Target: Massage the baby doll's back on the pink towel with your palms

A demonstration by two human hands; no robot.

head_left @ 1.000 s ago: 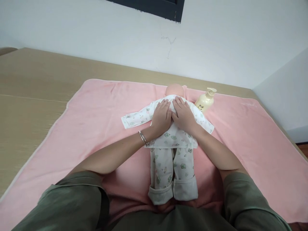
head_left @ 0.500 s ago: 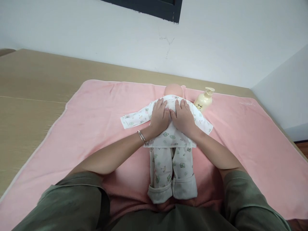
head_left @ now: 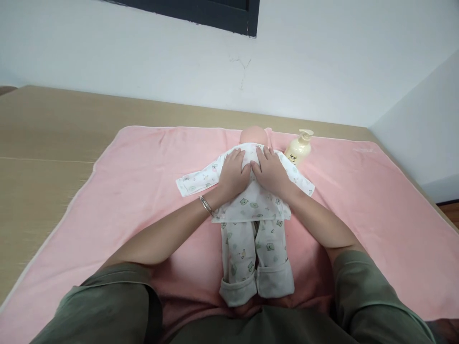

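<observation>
A baby doll (head_left: 254, 135) lies on a pink blanket, its rounded head toward the wall. It wears a white printed top (head_left: 247, 206) with the sleeves spread sideways, and matching trousers (head_left: 241, 253) with turned-up cuffs. My left hand (head_left: 233, 173) rests flat on the upper left of the top, fingers stretched out toward the head. Beside it, my right hand (head_left: 270, 173) lies flat on the upper right, also with its fingers extended. The two thumbs nearly meet in the middle. Beneath my palms the fabric is hidden.
A cream pump bottle (head_left: 300, 145) stands just right of the doll's shoulder. The pink blanket (head_left: 143, 167) covers much of a wooden table (head_left: 53, 119). Behind the table rises a white wall (head_left: 161, 57) with a dark frame (head_left: 229, 14) at the top.
The view has shifted slightly, so the whole scene sits a little more to the left. Both hands stay flat on the doll's top, with hardly any movement.
</observation>
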